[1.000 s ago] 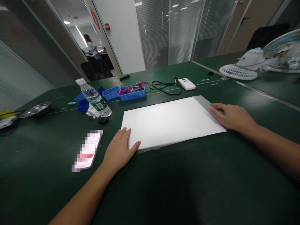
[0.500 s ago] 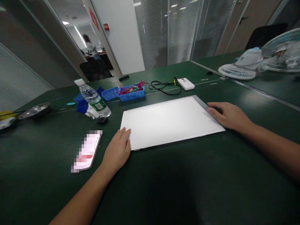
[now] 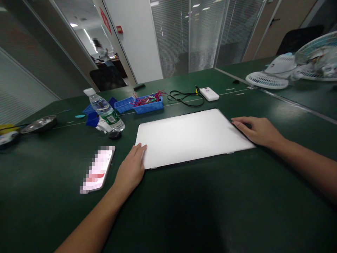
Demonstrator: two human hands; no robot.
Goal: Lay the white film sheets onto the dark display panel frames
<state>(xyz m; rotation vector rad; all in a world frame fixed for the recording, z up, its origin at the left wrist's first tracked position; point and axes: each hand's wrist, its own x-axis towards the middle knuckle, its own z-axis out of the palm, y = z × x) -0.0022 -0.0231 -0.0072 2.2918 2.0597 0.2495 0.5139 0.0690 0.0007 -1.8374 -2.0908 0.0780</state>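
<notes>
Hands rest flat at either end of a white rectangular sheet (image 3: 191,137) lying on the dark green counter (image 3: 184,203). With fingers loosely extended and gripping nothing, the left hand (image 3: 131,168) presses against the sheet's near left corner, forearm stretched along the counter. Likewise released, the right hand (image 3: 256,130) lies palm down, fingertips touching the right edge. Smooth and blank, the sheet shows a thin dark border along its near edge.

Pressing left hand (image 3: 131,169) and right hand (image 3: 256,130) flat against opposite edges of white sheet (image 3: 191,136) lying on green table (image 3: 184,207).
</notes>
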